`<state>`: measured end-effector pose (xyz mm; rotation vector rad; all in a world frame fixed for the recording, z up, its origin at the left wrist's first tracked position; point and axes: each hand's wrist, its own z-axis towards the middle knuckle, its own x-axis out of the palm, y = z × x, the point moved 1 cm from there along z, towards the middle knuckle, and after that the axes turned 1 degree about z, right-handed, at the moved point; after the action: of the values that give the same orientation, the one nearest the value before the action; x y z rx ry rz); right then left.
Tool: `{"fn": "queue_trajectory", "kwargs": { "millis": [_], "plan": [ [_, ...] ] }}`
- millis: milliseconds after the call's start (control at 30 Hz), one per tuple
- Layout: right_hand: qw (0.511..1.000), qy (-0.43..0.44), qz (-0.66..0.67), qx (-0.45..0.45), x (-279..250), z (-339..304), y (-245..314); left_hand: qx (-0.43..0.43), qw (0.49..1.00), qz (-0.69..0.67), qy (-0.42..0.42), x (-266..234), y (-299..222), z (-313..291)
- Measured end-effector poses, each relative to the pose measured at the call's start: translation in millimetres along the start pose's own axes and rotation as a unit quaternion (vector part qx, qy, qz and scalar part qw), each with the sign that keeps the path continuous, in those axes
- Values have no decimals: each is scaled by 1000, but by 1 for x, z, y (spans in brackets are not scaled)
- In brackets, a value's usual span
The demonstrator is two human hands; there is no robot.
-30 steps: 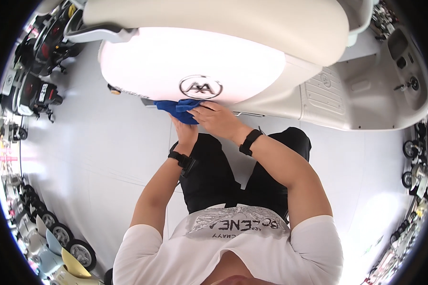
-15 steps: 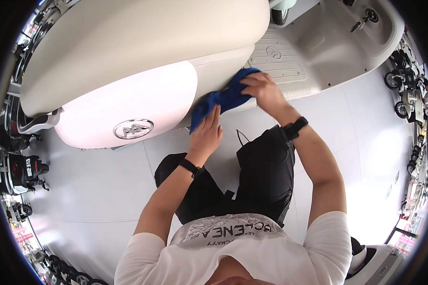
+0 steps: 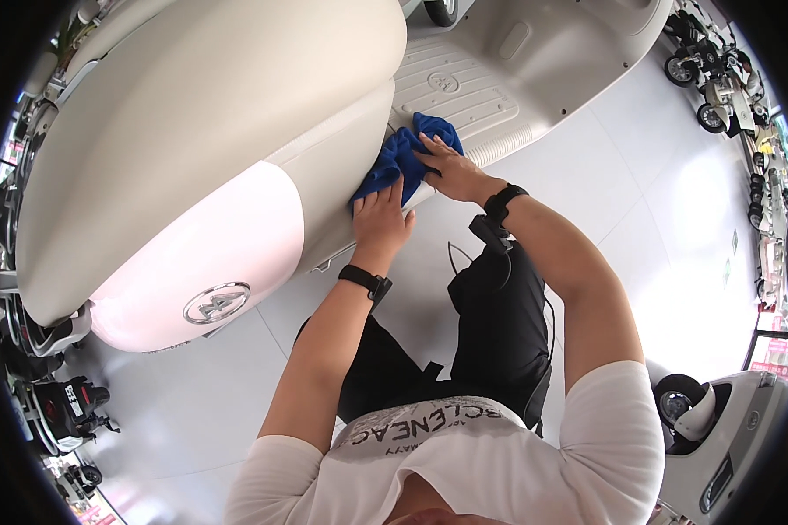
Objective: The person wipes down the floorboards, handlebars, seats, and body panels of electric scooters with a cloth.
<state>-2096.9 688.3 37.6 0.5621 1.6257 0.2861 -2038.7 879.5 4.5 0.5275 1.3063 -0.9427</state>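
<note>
A crumpled blue cloth (image 3: 397,157) lies against the lower edge of a beige body panel (image 3: 348,166), where it meets the ribbed footboard (image 3: 455,87) of a scooter-like vehicle. My left hand (image 3: 382,220) rests its stretched fingers on the cloth's near left end, the tips pressing toward the panel. At the cloth's right end is my right hand (image 3: 452,171), its fingers over the folds and its thumb lower down. Part of the cloth is bunched under these fingers. Both wrists carry black bands.
The pale pink side panel (image 3: 201,254) with a round chrome emblem (image 3: 216,303) bulges out at left. A ribbed strip (image 3: 501,145) edges the footboard. More scooters stand at left (image 3: 66,409) and far right (image 3: 718,101); a pale vehicle (image 3: 718,437) sits behind at lower right.
The view has shifted and turned, so the vehicle sits further left. My hands are closer together, and the cloth between them is more bunched. My right hand's fingers have straightened over it.
</note>
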Motion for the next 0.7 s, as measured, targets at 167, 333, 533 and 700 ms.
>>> {"fn": "queue_trajectory", "kwargs": {
  "millis": [167, 333, 533, 700],
  "plan": [
    [998, -2, -40, -42, -5, 4, -9, -10, 1000, 22, -6, 0, -7, 4],
    [992, 25, -67, -103, -19, 26, -21, -25, 998, 40, -42, 4, -18, 9],
    [978, 41, 12, -204, -31, 56, -55, -64, 997, 27, -33, 10, -43, 30],
    [983, 45, 62, -169, -55, 78, -85, -80, 995, -37, 40, 3, -52, 69]
  ]
}}
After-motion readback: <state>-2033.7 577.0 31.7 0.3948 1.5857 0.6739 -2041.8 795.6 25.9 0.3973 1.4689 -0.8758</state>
